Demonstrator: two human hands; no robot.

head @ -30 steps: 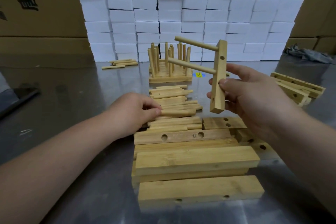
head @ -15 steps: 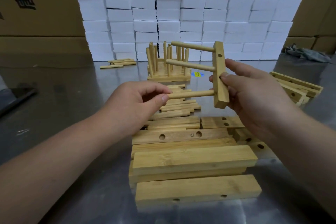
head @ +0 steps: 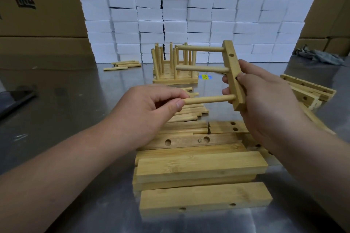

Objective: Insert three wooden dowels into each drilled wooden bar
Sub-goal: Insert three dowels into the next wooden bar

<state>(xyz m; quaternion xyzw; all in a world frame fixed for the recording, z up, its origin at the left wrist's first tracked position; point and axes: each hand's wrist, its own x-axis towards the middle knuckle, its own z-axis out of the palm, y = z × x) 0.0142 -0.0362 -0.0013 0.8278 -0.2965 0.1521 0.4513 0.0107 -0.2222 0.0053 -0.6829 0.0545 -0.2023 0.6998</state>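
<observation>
My right hand (head: 265,104) grips a drilled wooden bar (head: 232,62) upright above the table. Two dowels, the upper dowel (head: 200,49) and the middle dowel (head: 202,68), stick out of it to the left. My left hand (head: 144,117) pinches the free end of a third dowel (head: 210,99), whose other end sits in the bar's lowest hole. Below lies a pile of loose dowels (head: 189,113) and a stack of drilled bars (head: 200,166).
Finished bars with upright dowels (head: 174,64) stand at the back centre. More drilled bars (head: 306,91) lie at the right, a few dowels (head: 123,65) at the back left. White boxes (head: 189,15) and cardboard cartons (head: 37,5) wall in the steel table (head: 66,109).
My left hand picked a dowel off the pile, brought it up to the bar and set it in the lowest hole. The right hand tilted the bar slightly and held it in place.
</observation>
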